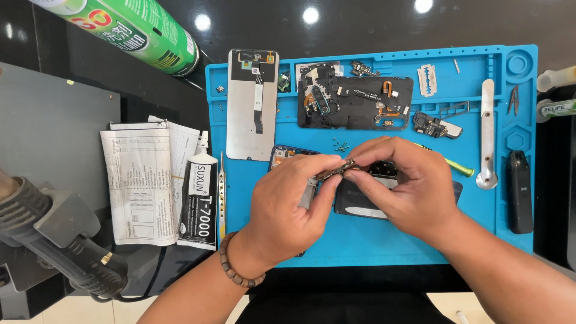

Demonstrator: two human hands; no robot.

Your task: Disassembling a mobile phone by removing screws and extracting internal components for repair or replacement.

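My left hand [288,207], with a bead bracelet at the wrist, and my right hand [402,186] meet over the blue work mat [360,240]. Both pinch a small narrow circuit board [335,171] between fingertips, held just above an opened dark phone body [384,201] that lies partly hidden under my right hand. A yellow-green screwdriver [459,167] pokes out from behind my right hand. Several tiny screws [342,144] lie on the mat just beyond my fingers.
On the mat's far side lie a detached phone screen [252,105], a black phone frame with flex cables [357,102], a small board [437,126], a razor blade [426,80], a metal pry tool [486,135]. Left: tweezers [221,198], glue tube [199,201], papers [141,180], heat gun [54,240], green can [129,27].
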